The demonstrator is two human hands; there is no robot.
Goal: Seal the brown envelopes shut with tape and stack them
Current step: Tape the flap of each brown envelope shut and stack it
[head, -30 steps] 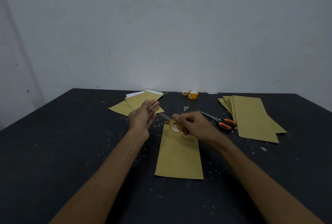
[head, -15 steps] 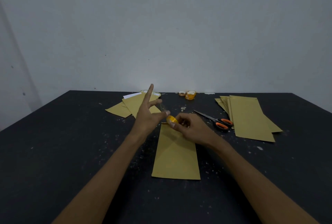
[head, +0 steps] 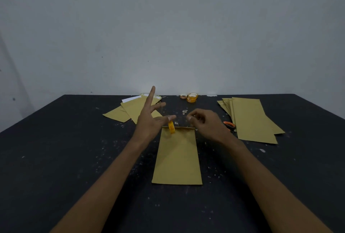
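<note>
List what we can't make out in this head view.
Head view only:
- Scissors: blades hidden behind right hand.
- Any tape strip between the hands: too faint to confirm.
- How left hand holds tape roll: its fingers cover the contact.
- Spare rolls: print too small.

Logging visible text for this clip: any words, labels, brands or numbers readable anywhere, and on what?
None can be read.
Tape roll held by the left hand: reddish print, too blurred to read.
Spare tape rolls at the table's far edge: print too small to read.
Tape strip pinched by the right hand: no print visible.
Brown envelopes: no print visible.
</note>
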